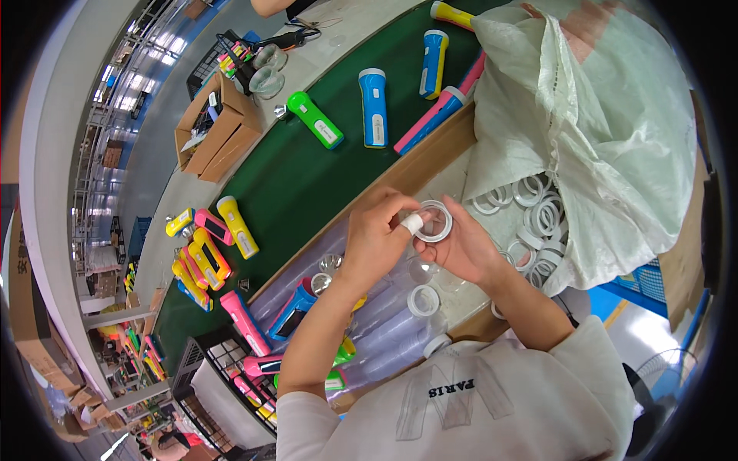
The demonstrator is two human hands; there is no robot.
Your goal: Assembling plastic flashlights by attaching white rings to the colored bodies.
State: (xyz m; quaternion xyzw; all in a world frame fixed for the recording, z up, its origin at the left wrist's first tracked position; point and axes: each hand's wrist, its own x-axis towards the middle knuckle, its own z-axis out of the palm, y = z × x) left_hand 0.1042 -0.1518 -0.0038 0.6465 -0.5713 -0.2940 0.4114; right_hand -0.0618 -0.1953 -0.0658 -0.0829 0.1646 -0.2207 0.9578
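A white ring (437, 239) with what looks like a clear disc inside is held up in front of me. My right hand (467, 250) grips it from the right, fingers curled behind and around the rim. My left hand (378, 234) closes on the ring's left edge; a white wrap (413, 223) covers one of its digits. Below the hands, another white ring (423, 300) lies on clear plastic sleeves (384, 338). A small clear dome-shaped piece (330, 263) rests beside my left forearm, close to a blue flashlight (293, 311).
Loose white rings (544, 215) spill from a large pale woven sack (615, 154) at right. Flashlights, including a blue one (373, 107) and a green one (315, 121), lie on the green belt (307, 177). A cardboard box (223, 142) and a black wire basket (201, 384) stand left.
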